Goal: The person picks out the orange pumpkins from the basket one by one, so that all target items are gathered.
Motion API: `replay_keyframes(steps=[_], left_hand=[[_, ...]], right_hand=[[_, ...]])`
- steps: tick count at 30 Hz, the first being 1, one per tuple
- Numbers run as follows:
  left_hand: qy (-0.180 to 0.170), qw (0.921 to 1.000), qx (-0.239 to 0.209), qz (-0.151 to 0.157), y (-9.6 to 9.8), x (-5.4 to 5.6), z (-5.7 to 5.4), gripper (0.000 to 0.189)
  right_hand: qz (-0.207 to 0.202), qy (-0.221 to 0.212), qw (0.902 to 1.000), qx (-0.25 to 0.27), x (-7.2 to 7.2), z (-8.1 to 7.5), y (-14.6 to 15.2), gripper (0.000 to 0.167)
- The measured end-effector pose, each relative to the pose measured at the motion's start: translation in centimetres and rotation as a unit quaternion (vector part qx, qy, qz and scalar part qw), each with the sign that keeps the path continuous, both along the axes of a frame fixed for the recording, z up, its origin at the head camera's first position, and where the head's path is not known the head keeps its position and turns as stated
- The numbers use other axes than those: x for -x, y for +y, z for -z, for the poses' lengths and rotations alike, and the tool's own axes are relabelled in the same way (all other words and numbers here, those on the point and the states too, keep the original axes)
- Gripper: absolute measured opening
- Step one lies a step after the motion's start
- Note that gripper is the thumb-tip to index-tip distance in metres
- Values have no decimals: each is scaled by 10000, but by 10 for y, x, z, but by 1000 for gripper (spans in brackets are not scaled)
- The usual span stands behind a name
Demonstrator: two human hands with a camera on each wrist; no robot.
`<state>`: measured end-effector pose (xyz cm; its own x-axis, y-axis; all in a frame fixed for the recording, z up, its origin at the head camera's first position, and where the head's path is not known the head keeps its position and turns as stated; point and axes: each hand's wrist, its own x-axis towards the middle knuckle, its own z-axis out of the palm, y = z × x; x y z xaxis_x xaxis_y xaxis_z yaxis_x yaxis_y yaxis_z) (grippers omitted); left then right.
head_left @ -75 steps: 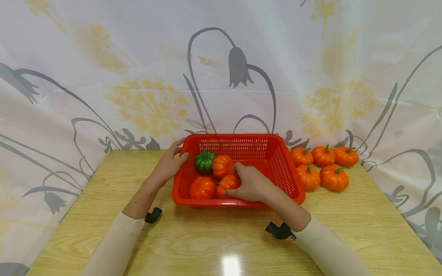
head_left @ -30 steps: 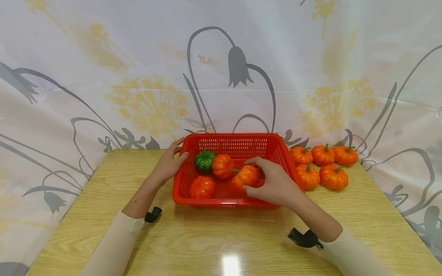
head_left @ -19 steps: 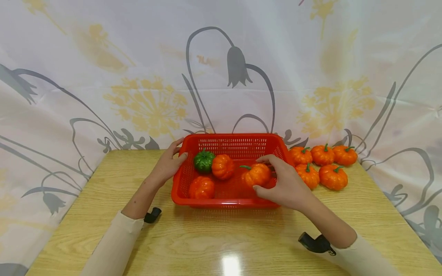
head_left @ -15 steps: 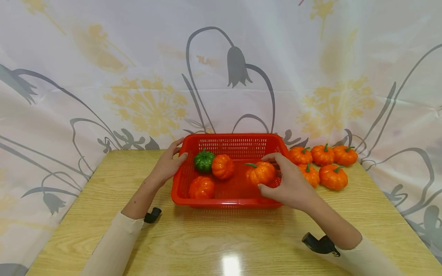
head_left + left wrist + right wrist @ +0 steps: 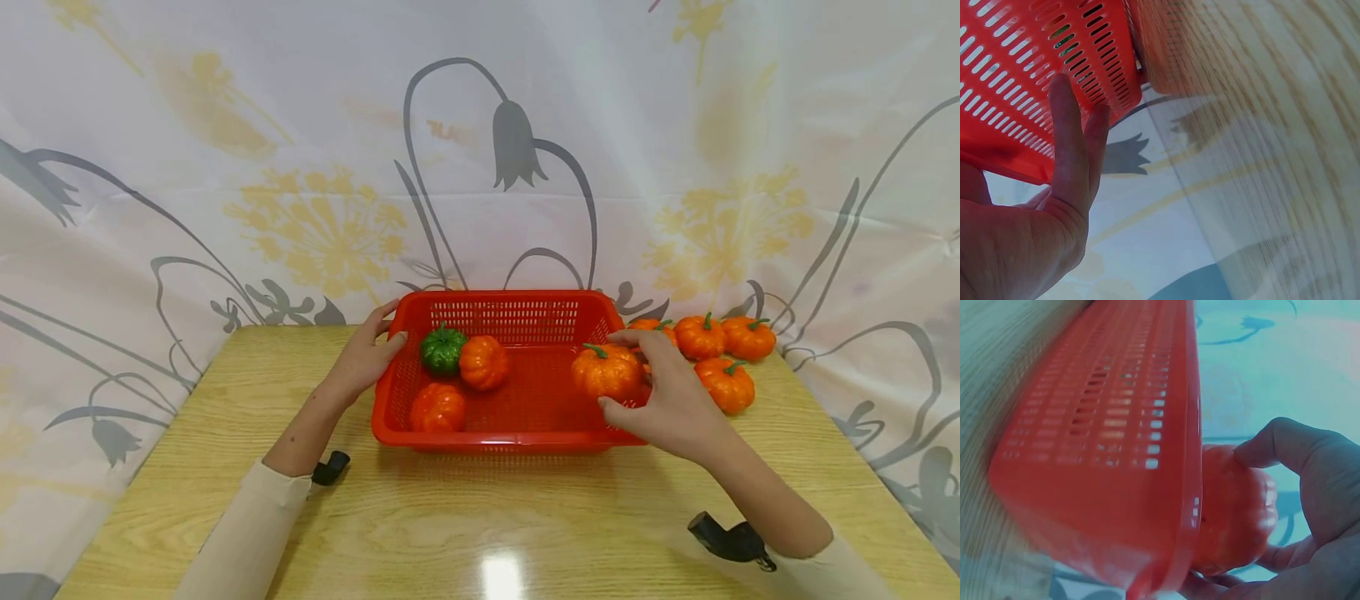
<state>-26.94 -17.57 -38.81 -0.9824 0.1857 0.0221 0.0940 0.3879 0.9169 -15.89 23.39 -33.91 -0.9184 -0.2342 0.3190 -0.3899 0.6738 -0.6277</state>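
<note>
In the head view a red slotted plastic basket (image 5: 480, 438) stands on the table. My left hand (image 5: 366, 360) holds its left rim, thumb over the edge; in the left wrist view its fingers (image 5: 1067, 137) lie along the outer wall. My right hand (image 5: 681, 407) grips an orange toy pumpkin (image 5: 606, 372) with a green stem, thumb in front and fingers behind, over the basket's right rim. The right wrist view shows this pumpkin (image 5: 1238, 509) above the rim. Inside the basket sit a green pumpkin (image 5: 443, 351) and two orange ones, the rear (image 5: 483, 362) and the front (image 5: 438, 408).
Several orange pumpkins (image 5: 726, 386) rest on the table right of the basket, partly hidden behind my right hand. A floral cloth (image 5: 315, 150) hangs behind the wood-grain table (image 5: 450, 525). Black curved pieces (image 5: 727, 540) are at both wrists.
My right hand has lifted one orange pumpkin from beside the front one in the basket and carried it right, to the right rim. My left hand has stayed on the left rim.
</note>
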Motion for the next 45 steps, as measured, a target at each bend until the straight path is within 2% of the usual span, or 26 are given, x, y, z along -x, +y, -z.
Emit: replay_keyframes(steps=[14,20,28,35,42,45], left_hand=[[-33,10000,-36,32,-1,-1,0,68],[0,10000,-27,45,-1,-1,-1,68],[-5,10000,-15,65,0,-1,-1,68],[27,10000,7,52,0,-1,-1,68],[-35,9999,-118,90,0,-3,-2,68],[-32,9999,-124,91,0,-3,-1,68]], right_hand=[[521,298,9980,-173,-4,-1,41,71],[704,258,9967,-294,-4,0,56,72],[955,255,9949,-200,2,-3,76,67],[1233,-61,9922,-156,8,-5,98,69],[1382,-129,9903,-67,16,-1,120,71],[1556,-256,9873,-220,19,0,131,75]])
